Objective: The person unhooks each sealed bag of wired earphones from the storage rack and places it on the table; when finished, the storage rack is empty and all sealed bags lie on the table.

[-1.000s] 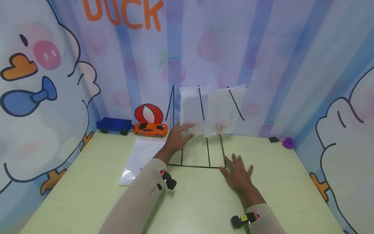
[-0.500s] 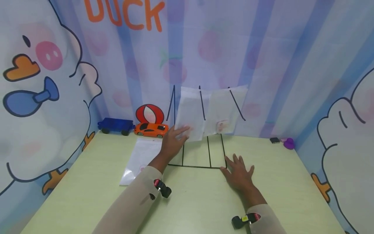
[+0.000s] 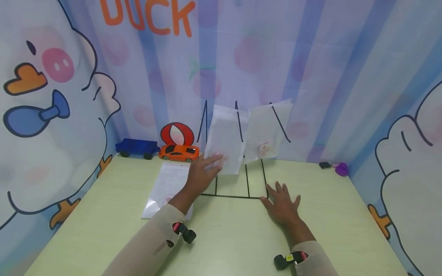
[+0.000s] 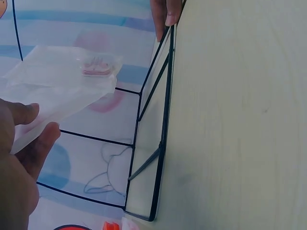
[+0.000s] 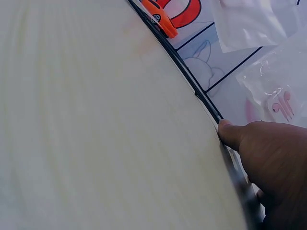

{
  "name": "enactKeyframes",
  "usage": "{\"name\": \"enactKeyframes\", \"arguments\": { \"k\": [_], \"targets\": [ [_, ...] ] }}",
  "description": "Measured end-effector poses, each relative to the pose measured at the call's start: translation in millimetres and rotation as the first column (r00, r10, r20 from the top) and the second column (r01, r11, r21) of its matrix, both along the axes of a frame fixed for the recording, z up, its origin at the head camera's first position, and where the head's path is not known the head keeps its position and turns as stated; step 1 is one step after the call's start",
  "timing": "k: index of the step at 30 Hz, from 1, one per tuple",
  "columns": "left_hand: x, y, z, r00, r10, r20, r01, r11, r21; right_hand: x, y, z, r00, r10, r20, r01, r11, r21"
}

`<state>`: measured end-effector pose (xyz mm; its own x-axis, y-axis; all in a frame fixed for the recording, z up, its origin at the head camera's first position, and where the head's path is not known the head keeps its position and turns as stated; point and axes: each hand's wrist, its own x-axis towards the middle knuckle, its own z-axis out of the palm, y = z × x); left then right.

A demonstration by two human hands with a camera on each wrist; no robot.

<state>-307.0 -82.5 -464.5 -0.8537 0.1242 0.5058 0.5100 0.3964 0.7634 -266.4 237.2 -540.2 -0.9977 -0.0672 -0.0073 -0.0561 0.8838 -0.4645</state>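
My left hand point(image 3: 202, 174) pinches the lower edge of a white plastic packet point(image 3: 225, 138) between thumb and fingers. That packet hangs tilted outward on the middle prong of a black wire display rack point(image 3: 238, 197). Beside it a second clear-and-white packet point(image 3: 266, 134) hangs from the right prong; pink earphones point(image 5: 282, 105) show inside it in the right wrist view. The left prong carries nothing. My right hand point(image 3: 282, 205), fingers spread, rests at the rack's front right base corner, its thumb touching the bar. In the left wrist view its fingertips point(image 4: 171, 20) meet the frame.
Another white packet point(image 3: 164, 188) lies flat on the pale table point(image 3: 228, 237) at left, partly behind my left forearm. An orange toy car point(image 3: 178, 152) and a blue toy wagon point(image 3: 137, 148) stand at the back left. A small black item point(image 3: 324, 165) and a purple item point(image 3: 341, 169) lie back right.
My left hand has drawn down, left and toward me. The packet it pinches has swung outward and lower, coming apart from its neighbour. My right hand has stayed at the rack corner.
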Motion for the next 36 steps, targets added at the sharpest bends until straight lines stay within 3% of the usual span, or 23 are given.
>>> {"name": "enactKeyframes", "arguments": {
  "k": [7, 21, 28, 36],
  "targets": [
    [14.6, 0.5, 0.8, 0.997, -0.030, 0.068, 0.029, 0.999, 0.017, -1.4, 3, -2.9, 1.000, 0.003, 0.007, -0.003, 1.000, -0.010],
    [33.4, 1.4, -4.2, 0.999, -0.031, 0.034, 0.030, 0.999, 0.036, -1.6, 2, -2.3, 1.000, 0.010, -0.005, -0.010, 1.000, -0.023],
    [45.0, 3.9, -5.2, 0.996, -0.042, 0.083, 0.037, 0.997, 0.064, -3.0, 3, -4.2, 1.000, 0.011, 0.000, -0.011, 1.000, -0.014],
    [56.8, 3.4, -3.6, 0.995, -0.047, 0.090, 0.042, 0.997, 0.066, -3.3, 3, -4.4, 1.000, 0.009, -0.003, -0.009, 1.000, -0.022]
  ]
}}
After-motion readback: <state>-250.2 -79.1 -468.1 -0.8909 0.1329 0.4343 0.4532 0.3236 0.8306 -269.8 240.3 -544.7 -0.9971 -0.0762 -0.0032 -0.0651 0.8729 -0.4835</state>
